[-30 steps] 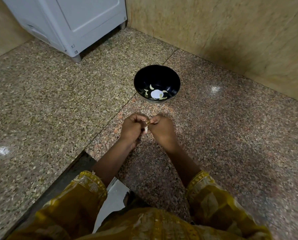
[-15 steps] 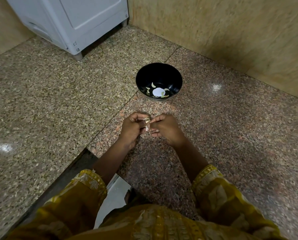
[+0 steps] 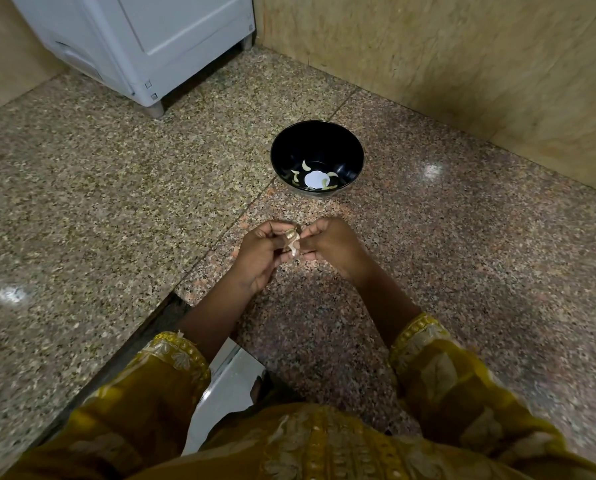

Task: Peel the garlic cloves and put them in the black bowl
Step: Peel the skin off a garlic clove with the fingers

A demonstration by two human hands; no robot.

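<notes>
A black bowl (image 3: 350, 152) stands on the speckled floor ahead of me, with several pale peeled garlic cloves (image 3: 305, 165) lying round a white glare spot at its bottom. Below it, my left hand (image 3: 260, 256) and my right hand (image 3: 336, 245) meet over the floor. Between their fingertips sits a small garlic clove (image 3: 292, 244) with papery skin hanging off it. My left hand's fingers curl round the clove and my right hand's fingertips pinch its skin. Most of the clove is hidden by the fingers.
A white appliance (image 3: 144, 39) on short feet stands at the back left. A tan stone wall (image 3: 462, 64) runs along the back right. A dark floor strip (image 3: 140, 341) and a pale sheet (image 3: 227, 386) lie near my lap, between yellow sleeves.
My hands stay together on the clove; the right hand's fingers have shifted on it and more loose skin hangs free. The view has tilted slightly.
</notes>
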